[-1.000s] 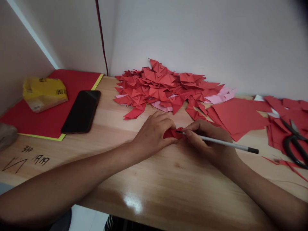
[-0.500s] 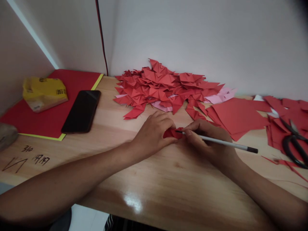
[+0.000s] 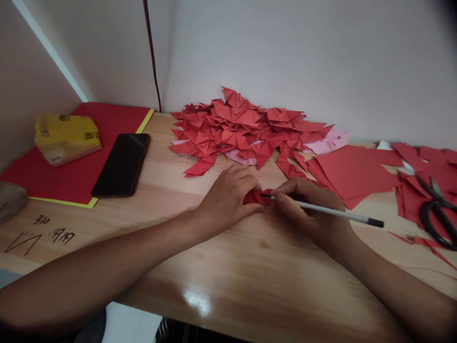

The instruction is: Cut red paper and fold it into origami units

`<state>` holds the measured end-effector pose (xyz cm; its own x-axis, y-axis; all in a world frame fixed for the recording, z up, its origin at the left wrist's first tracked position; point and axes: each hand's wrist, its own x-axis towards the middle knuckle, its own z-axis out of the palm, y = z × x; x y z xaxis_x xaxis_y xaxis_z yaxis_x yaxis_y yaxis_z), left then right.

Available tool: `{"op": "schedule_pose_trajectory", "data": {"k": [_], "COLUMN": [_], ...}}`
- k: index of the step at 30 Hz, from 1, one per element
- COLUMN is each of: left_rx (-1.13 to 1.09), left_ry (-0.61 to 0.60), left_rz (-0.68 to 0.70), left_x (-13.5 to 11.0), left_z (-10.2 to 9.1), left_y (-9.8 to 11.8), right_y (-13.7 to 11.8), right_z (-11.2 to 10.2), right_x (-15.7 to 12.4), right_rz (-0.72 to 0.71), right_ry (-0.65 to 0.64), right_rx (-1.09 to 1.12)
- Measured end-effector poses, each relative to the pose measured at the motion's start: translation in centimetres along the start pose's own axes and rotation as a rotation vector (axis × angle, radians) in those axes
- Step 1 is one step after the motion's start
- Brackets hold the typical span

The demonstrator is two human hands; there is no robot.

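My left hand (image 3: 226, 197) is curled over a small folded red paper piece (image 3: 256, 197) and pins it to the wooden table (image 3: 221, 267). My right hand (image 3: 309, 209) grips a thin white pen with a black cap (image 3: 339, 214). The pen's dark tip touches the red piece between my two hands. Most of the piece is hidden under my fingers.
A heap of folded red paper shapes (image 3: 243, 128) lies by the wall, with flat red sheets (image 3: 352, 171) to its right and black scissors (image 3: 437, 214) at the far right. A black phone (image 3: 122, 164) and a yellow packet (image 3: 66, 138) rest on a red board (image 3: 78, 176) at left.
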<state>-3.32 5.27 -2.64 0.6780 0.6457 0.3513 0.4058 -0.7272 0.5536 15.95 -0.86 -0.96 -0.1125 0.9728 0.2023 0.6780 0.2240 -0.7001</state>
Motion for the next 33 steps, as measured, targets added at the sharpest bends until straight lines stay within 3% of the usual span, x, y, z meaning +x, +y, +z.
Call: {"op": "schedule_pose_trajectory", "data": {"k": [33], "left_rx": [-0.006], "left_ry": [0.017], "left_rz": [0.021], "left_x": [-0.03], "left_z": [0.13], "left_y": [-0.15], "right_y": [0.0], "right_z": [0.03], "right_x": [-0.06], "right_rz": [-0.015], "right_ry": [0.003], "right_rx": [-0.001]}}
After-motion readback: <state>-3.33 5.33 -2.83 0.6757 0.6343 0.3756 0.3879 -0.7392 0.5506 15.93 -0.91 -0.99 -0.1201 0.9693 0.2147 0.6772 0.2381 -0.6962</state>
